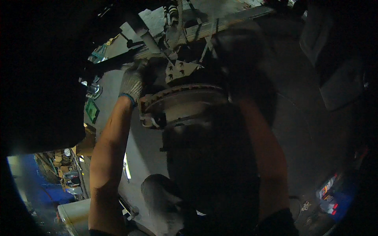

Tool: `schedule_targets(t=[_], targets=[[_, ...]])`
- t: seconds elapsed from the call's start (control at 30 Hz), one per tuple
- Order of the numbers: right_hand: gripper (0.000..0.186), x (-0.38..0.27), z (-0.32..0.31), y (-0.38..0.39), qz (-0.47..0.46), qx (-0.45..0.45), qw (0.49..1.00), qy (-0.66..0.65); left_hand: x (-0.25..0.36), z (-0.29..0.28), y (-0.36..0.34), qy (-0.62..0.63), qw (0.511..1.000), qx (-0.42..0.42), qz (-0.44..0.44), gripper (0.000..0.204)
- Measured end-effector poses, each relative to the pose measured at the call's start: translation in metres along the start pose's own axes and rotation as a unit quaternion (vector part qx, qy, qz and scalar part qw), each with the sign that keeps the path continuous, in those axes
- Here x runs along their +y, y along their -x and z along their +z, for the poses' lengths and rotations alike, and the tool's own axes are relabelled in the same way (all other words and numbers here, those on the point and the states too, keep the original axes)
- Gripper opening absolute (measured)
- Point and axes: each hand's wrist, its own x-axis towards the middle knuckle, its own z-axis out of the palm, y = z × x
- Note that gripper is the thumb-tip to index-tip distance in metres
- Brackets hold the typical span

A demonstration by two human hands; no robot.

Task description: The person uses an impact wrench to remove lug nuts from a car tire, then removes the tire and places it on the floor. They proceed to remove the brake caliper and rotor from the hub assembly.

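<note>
A worn brake disc (189, 94) stands before me under a raised vehicle, with a brake caliper (149, 114) at its left edge. My left hand (133, 82), in a pale knitted glove with a dark cuff, reaches up beside the caliper, close to the suspension parts. Its fingers run into shadow, so their grip is hidden. Above the disc sits a bolted metal bracket (181, 71) with several bolt heads. My right forearm (264, 137) stretches to the disc's right side, where my right hand (238, 92) is lost in the dark.
A shock absorber (146, 37) slants down at upper left, near a long metal beam (236, 19). A green tray (92, 110) lies on the floor at left. Cluttered parts (69, 173) fill the lower left, beside a pale box (75, 214). Bottles (328, 187) stand at lower right.
</note>
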Motion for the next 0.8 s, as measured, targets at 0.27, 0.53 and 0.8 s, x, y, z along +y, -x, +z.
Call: schedule_targets(t=[0.27, 0.53, 0.8], targets=[[0.050, -0.012, -0.027, 0.065, 0.022, 0.032, 0.999, -0.014, -0.012, 0.019, -0.001, -0.095, 0.992, 0.073, 0.037, 0.028], [0.050, -0.102, -0.046, 0.174, -0.033, 0.050, 0.998, -0.027, -0.012, 0.030, -0.007, -0.158, 0.976, 0.142, 0.042, 0.020], [0.051, -0.178, -0.020, 0.216, -0.154, 0.123, 0.967, 0.161, 0.006, 0.016, -0.002, -0.033, 0.993, 0.053, -0.100, 0.037]])
